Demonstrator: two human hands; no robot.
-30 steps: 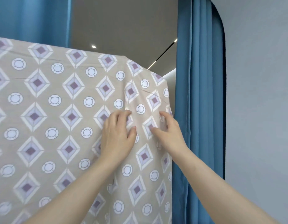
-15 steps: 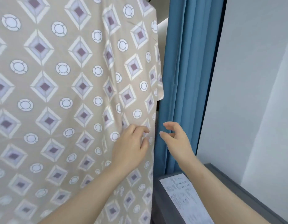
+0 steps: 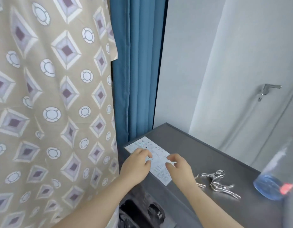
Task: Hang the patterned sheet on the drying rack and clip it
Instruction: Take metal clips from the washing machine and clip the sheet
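Grey counter (image 3: 224, 155) runs beside a blue curtain (image 3: 137, 63); the patterned sheet (image 3: 52, 96) hangs at left. Both forearms reach forward over a printed paper (image 3: 156, 168) at the counter's near-left edge: left hand (image 3: 136, 163) and right hand (image 3: 178, 167) hover, fingers loosely curled, holding nothing (slightly blurred). Metal clips (image 3: 219, 182) lie right, near a bottle (image 3: 274, 181).

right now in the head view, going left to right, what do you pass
patterned sheet → blue curtain → left hand → right hand → metal clips → blue-bottomed bottle
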